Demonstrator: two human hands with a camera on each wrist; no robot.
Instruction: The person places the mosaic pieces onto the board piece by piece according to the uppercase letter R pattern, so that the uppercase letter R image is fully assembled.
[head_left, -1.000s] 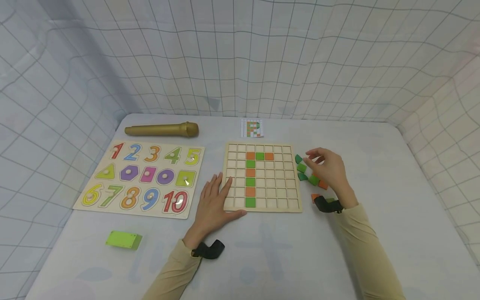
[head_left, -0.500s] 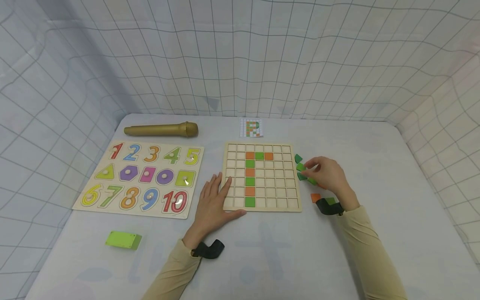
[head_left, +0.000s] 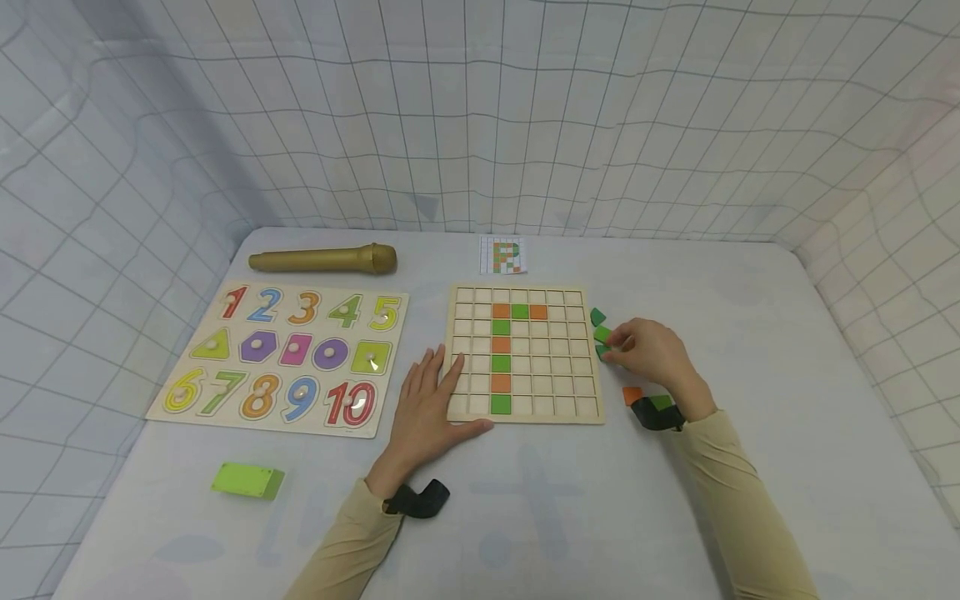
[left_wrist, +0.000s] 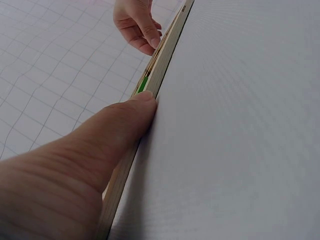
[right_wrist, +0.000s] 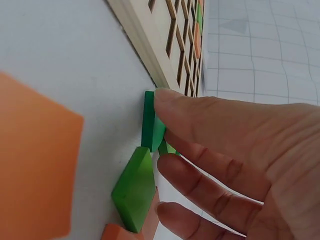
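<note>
A wooden grid board [head_left: 555,348] lies mid-table, with orange and green square tiles [head_left: 501,363] in one column and a short row at its top. My left hand [head_left: 423,417] rests along the board's left front corner, fingers spread, the thumb against its front edge. Right of the board, my right hand [head_left: 654,354] reaches into several loose tiles. In the right wrist view the thumb touches a dark green curved-edged tile [right_wrist: 148,120]; the index finger curls close by, near a bright green tile [head_left: 602,334]. I cannot tell whether the thumb and finger pinch one.
A small pattern card [head_left: 503,255] lies behind the board. To the left are a number-and-shape peg puzzle [head_left: 281,358], a gold microphone [head_left: 322,259] and a lime green block [head_left: 247,481]. An orange tile [head_left: 632,395] and a green tile [head_left: 661,402] lie by the right wrist.
My right hand has come down and a little toward me over the loose tiles, its thumb now at the dark green one. The left hand and the tiles on the board stay as they were.
</note>
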